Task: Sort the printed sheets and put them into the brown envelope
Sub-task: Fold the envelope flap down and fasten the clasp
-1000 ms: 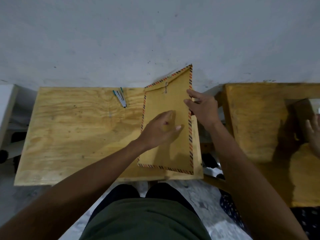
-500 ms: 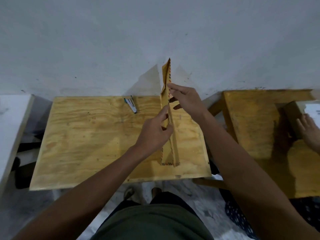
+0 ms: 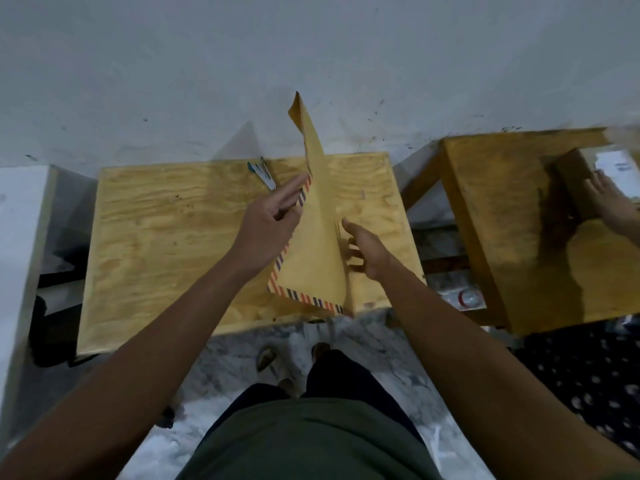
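The brown envelope (image 3: pixel 311 244), edged with red and blue stripes, stands tilted above the plywood table (image 3: pixel 166 244), its lower corner near the table's front edge and its flap end raised toward the wall. My left hand (image 3: pixel 273 223) pinches its striped left edge. My right hand (image 3: pixel 363 252) is at the envelope's right side, fingers spread and touching its back face. No printed sheets show on my table; whether any are inside the envelope is hidden.
Pens (image 3: pixel 263 174) lie at the table's back edge, just left of the envelope. A second wooden table (image 3: pixel 491 209) stands to the right, where another person's hand (image 3: pixel 609 202) rests by a white printed sheet (image 3: pixel 620 168). A white surface (image 3: pixel 17 237) stands at the left.
The envelope lay flat a second ago, then was lifted onto its edge; now it tips over toward the left. My right hand has dropped from its top to its lower right side.
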